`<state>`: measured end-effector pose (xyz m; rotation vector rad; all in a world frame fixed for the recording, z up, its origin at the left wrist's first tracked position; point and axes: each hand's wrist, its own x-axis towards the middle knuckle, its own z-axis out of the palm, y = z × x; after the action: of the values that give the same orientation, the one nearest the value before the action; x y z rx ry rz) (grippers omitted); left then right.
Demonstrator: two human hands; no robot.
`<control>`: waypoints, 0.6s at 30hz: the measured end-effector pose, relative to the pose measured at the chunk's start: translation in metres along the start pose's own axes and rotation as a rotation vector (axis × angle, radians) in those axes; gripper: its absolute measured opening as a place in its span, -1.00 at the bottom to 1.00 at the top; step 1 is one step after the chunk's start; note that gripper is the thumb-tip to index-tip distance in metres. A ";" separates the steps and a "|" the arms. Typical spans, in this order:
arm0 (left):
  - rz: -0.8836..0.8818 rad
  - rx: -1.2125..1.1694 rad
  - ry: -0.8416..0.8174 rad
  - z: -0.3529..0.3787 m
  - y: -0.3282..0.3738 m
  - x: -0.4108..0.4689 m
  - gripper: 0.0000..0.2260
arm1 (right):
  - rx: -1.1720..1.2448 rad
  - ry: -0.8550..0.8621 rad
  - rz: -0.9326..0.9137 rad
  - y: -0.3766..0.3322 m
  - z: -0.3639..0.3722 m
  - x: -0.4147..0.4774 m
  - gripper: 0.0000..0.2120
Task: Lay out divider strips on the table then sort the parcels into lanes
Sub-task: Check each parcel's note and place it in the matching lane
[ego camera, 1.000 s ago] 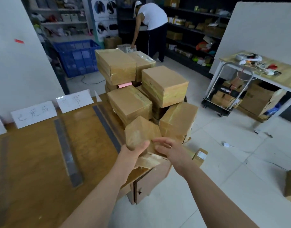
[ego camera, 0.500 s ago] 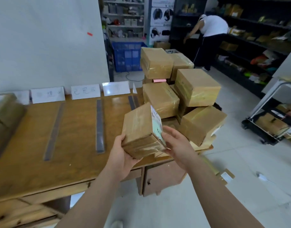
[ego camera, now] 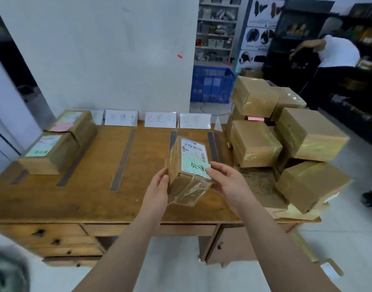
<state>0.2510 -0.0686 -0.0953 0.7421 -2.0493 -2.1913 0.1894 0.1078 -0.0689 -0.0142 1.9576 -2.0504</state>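
I hold a small brown parcel (ego camera: 186, 171) with a white and green label above the wooden table (ego camera: 75, 203). My left hand (ego camera: 158, 187) grips its left side and my right hand (ego camera: 228, 182) its right side. Several grey divider strips lie across the table top, one (ego camera: 123, 159) left of the parcel and another (ego camera: 212, 147) right of it. Two labelled parcels (ego camera: 52, 150) sit in the far-left lane. A tall pile of brown parcels (ego camera: 286, 140) covers the table's right end.
White lane cards (ego camera: 159, 119) stand along the back edge against a white wall. A blue crate (ego camera: 211, 84) and shelves lie behind. A person in a white shirt (ego camera: 336, 51) bends at dark shelving on the right. Drawers sit under the table.
My view has swung left from the pile to the table. I lifted the small parcel off the pile and carried it left over the lanes, turning its label upward.
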 end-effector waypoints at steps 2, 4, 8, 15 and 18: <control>-0.040 -0.006 -0.013 -0.023 0.006 0.004 -0.61 | -0.003 -0.037 -0.002 -0.001 0.026 0.006 -0.72; -0.067 -0.029 -0.020 -0.048 0.012 0.008 -0.59 | -0.004 -0.078 0.006 -0.002 0.054 0.011 -0.74; -0.096 -0.034 -0.004 -0.105 0.022 0.021 -0.65 | 0.019 -0.133 0.059 -0.003 0.117 0.024 -0.76; -0.048 0.025 -0.032 -0.207 0.044 0.053 -0.55 | 0.019 -0.155 0.081 -0.004 0.224 0.050 -0.79; -0.026 0.058 -0.042 -0.238 0.053 0.072 -0.69 | 0.021 -0.139 0.079 -0.005 0.259 0.065 -0.77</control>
<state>0.2613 -0.3214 -0.0684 0.7385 -2.1429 -2.1881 0.1823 -0.1589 -0.0598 -0.0715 1.8248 -1.9641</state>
